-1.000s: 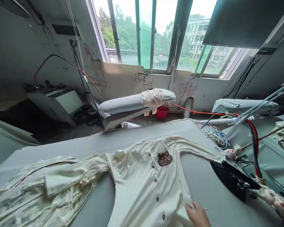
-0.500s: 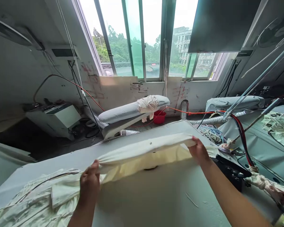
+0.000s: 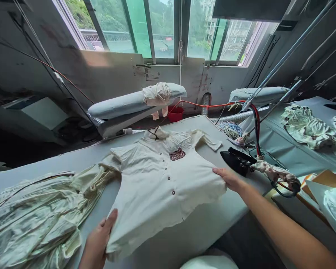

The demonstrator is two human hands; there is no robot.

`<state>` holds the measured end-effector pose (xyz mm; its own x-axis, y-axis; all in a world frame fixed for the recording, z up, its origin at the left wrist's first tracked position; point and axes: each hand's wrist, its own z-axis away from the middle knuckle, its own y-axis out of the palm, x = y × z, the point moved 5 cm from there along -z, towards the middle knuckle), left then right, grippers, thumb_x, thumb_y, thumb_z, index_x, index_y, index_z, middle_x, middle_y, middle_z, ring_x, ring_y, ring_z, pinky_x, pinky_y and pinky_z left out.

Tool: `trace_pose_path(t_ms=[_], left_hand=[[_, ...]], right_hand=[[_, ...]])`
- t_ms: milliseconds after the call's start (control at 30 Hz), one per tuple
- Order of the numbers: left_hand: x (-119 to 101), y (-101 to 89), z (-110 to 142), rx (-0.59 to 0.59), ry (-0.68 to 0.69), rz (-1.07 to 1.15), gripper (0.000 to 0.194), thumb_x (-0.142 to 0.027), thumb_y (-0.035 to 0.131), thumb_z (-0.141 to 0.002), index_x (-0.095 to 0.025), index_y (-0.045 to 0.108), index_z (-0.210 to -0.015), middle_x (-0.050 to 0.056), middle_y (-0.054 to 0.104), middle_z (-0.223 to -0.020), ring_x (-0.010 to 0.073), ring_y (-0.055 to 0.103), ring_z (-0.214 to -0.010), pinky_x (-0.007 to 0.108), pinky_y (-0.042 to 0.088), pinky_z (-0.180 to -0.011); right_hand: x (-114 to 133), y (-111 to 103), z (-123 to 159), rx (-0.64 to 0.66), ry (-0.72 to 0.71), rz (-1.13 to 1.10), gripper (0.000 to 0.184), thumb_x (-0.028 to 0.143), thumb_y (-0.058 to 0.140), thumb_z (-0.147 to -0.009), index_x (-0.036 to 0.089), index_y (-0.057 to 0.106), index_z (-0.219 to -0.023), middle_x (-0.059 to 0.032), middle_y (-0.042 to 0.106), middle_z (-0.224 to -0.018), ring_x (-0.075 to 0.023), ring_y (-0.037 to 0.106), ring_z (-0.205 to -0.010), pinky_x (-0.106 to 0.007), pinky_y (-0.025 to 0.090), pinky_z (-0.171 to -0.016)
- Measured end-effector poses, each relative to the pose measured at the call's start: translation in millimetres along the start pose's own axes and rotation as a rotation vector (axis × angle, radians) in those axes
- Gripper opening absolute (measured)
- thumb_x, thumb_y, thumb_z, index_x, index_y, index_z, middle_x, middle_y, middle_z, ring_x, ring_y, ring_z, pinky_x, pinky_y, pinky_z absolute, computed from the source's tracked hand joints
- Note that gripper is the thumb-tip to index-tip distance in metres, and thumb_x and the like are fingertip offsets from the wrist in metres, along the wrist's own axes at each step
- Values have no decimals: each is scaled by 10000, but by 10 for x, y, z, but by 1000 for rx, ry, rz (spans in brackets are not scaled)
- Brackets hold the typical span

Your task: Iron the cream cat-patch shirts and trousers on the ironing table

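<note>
A cream button-front shirt (image 3: pixel 148 183) with short sleeves lies spread on the grey padded ironing table (image 3: pixel 207 228), its collar toward the window. A dark brown patterned patch (image 3: pixel 177 154) sits on its chest beside the row of buttons. My left hand (image 3: pixel 100 233) pinches the lower left edge of the shirt, thumb on top. At the opposite edge my right hand (image 3: pixel 228 177) grips the hem side, its fingers partly hidden beneath the cloth. To the right of the shirt a black iron (image 3: pixel 238 160) rests on the table, its handle side wrapped in cloth.
Crumpled cream garments (image 3: pixel 44 213) pile up on the left of the table. Behind it stands a padded sleeve board (image 3: pixel 123 102) near a red bucket (image 3: pixel 175 114). Red and black hoses (image 3: pixel 257 130) rise from the iron. More garments (image 3: pixel 305 121) lie on a table at right.
The shirt, earlier lifted with its hem stretched between my hands, now lies flat with its buttoned front showing. Both hands have come lower and nearer. The view has tilted down.
</note>
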<state>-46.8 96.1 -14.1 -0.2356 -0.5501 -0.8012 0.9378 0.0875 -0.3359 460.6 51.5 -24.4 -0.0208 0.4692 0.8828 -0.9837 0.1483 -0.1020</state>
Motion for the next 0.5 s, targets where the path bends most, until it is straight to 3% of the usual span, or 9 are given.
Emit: trace_pose_path(t_ms=[100,167,233,300,333,400,433,500], left_hand=[[749,16,-57,174,-145,-285,408,-601,715,-640,-203,686,-727,62,710,-649,299,697,-662,337,508,-516],[1071,-34,-86,196,-108,-470,366,-567,706,-618,-227,578,-570,33,612,-515,266,628,-544,314,432,-471],[1195,-84,-50,127,-55,-586,341,-524,676,-623,-247,501,-529,13,539,-448,256,587,-502,315,412,-480],[1100,-23,96,7,21,-653,282,-516,648,-649,-252,556,-612,16,569,-484,273,610,-540,336,446,-525],[975,95,217,-36,107,-660,277,-524,635,-675,-250,609,-702,28,625,-557,284,641,-599,353,479,-572],[661,530,539,-20,377,-638,347,-538,611,-744,-244,674,-917,63,727,-805,291,700,-804,375,535,-738],[518,814,727,36,538,-622,357,-518,606,-777,-245,683,-995,76,745,-950,285,701,-935,374,533,-844],[376,1371,1057,170,741,-636,282,-458,561,-868,-255,688,-1017,71,734,-1018,259,685,-1000,369,510,-913]], right_hand=[[-606,-271,213,-62,191,424,463,634,673,-751,171,668,-740,-12,625,-623,-176,594,-630,-272,446,-582],[-814,-441,331,-132,247,560,391,551,719,-741,180,623,-664,-11,581,-582,-193,585,-645,-283,422,-600],[-842,-547,424,-194,281,686,298,454,739,-745,185,629,-677,-47,627,-658,-240,618,-737,-320,434,-666],[-710,-505,482,-230,267,893,193,383,727,-763,197,680,-782,-89,695,-818,-285,645,-847,-360,449,-741],[-609,-389,494,-214,207,993,170,350,716,-776,209,706,-869,-102,716,-918,-296,651,-906,-371,456,-779],[-415,58,509,-79,-49,1123,287,282,694,-789,238,709,-1072,-108,710,-1119,-294,638,-1037,-371,460,-866],[-356,357,537,31,-214,1145,352,236,680,-788,240,692,-1140,-110,692,-1183,-286,621,-1086,-364,455,-899],[-362,944,646,258,-494,1174,377,171,652,-783,213,680,-1156,-123,672,-1205,-278,591,-1123,-360,444,-931]])
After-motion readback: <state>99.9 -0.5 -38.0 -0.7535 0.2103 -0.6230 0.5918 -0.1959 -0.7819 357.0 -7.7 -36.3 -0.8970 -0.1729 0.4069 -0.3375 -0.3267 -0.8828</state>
